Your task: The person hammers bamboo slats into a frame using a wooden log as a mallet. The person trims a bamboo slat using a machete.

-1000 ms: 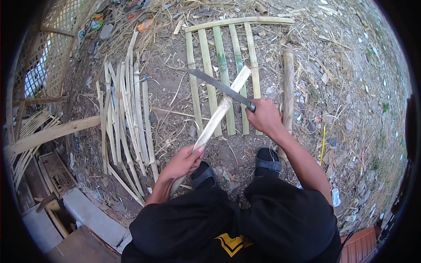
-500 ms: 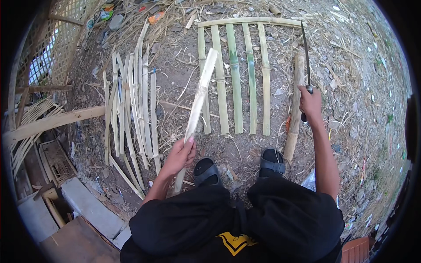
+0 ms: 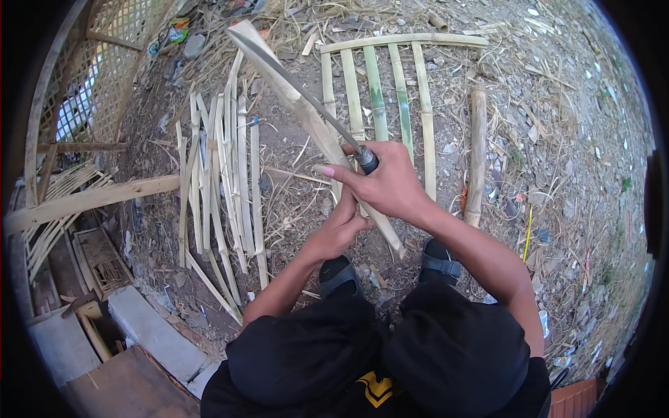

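Observation:
My left hand [image 3: 334, 233] is closed around the lower part of a split bamboo strip [image 3: 298, 104], which slants up to the far left in front of me. A long knife [image 3: 367, 161] with a dark handle is gripped in my right hand [image 3: 396, 180], just above the left one. Its narrow blade runs along the strip's right edge, pointing the same way; whether it cuts in cannot be told. The right thumb stretches across the strip. Beyond my hands, several bamboo slats [image 3: 376, 97] lie side by side under a bamboo crosspiece [image 3: 418, 39], partly covered by my right hand.
Many split bamboo strips [image 3: 223, 167] lie in a loose pile at left. A round bamboo pole [image 3: 477, 153] rests on the littered ground at right. Further left are a wooden beam [image 3: 97, 198], a lattice panel [image 3: 132, 42] and a grey slab [image 3: 157, 331]. My sandalled feet are close below.
My right hand has swung the knife leftward from beside the pole to the strip. The strip has been raised, its top now tilted left, and my left hand has moved right.

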`<state>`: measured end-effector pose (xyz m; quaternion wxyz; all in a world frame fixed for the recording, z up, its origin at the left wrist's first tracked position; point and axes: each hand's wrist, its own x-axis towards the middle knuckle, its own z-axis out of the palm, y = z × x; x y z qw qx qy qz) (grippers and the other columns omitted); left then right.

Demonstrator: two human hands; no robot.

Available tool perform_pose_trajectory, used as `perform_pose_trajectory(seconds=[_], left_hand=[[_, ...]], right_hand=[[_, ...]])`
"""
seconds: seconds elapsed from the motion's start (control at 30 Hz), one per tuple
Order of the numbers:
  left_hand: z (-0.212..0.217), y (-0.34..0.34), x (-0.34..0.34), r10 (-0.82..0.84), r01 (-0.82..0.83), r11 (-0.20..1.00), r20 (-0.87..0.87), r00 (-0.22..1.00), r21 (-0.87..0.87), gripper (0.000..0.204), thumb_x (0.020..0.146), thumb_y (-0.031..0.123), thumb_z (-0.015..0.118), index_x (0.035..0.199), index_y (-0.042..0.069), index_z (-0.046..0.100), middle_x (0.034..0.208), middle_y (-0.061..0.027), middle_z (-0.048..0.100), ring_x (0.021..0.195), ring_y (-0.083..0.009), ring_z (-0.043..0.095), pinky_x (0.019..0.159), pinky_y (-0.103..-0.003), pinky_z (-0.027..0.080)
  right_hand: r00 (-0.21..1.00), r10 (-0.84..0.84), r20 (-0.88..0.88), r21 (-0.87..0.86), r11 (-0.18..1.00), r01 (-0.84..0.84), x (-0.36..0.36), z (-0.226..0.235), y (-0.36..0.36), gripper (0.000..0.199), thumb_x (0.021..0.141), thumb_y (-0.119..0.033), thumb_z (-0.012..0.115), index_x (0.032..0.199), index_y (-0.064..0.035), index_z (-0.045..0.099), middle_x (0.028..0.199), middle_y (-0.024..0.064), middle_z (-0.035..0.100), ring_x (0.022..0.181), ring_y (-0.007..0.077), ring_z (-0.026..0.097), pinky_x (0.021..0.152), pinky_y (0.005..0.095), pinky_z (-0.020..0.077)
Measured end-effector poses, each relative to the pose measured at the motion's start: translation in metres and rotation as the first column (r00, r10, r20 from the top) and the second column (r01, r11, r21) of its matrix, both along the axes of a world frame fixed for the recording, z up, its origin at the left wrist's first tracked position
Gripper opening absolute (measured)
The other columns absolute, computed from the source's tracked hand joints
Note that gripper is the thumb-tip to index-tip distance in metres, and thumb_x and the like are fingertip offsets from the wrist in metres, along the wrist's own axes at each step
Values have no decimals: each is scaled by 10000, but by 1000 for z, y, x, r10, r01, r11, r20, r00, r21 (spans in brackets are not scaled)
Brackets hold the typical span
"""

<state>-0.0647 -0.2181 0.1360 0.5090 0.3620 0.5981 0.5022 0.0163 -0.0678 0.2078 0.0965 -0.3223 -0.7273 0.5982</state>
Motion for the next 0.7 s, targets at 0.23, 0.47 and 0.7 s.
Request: perform_pose_trajectory(seconds=[0.23,0.47,0.7], left_hand=[[-7,-42,-68,33,-109,991,631,775,82,716,983,589,366,1316,-36,471,1106,-245,594,892,-364,683,859,-495,544],[-10,-57,-56,-151,274,962,860,488,13,751,1008,579,335,1353,-87,386,898,-288,563,504,-311,633,399,-342,559],[-19,-60,-28,129,176,956,879,459,-233,573,972,182,453,1440,-57,225,970,-239,509,397,-175,511,293,-262,400]], right_hand=[[941,319,113,674,671,-309,25,2,-2,241,754,-59,652,988,-20,604,611,154,624,617,363,665,557,448,518],[904,391,171,679,618,-396,37,-47,1,628,625,-67,743,1236,-89,598,707,123,671,661,323,678,586,440,517],[929,283,239,487,792,-367,79,-65,2,356,786,-210,749,1114,-93,677,661,151,656,615,347,664,573,436,513]])
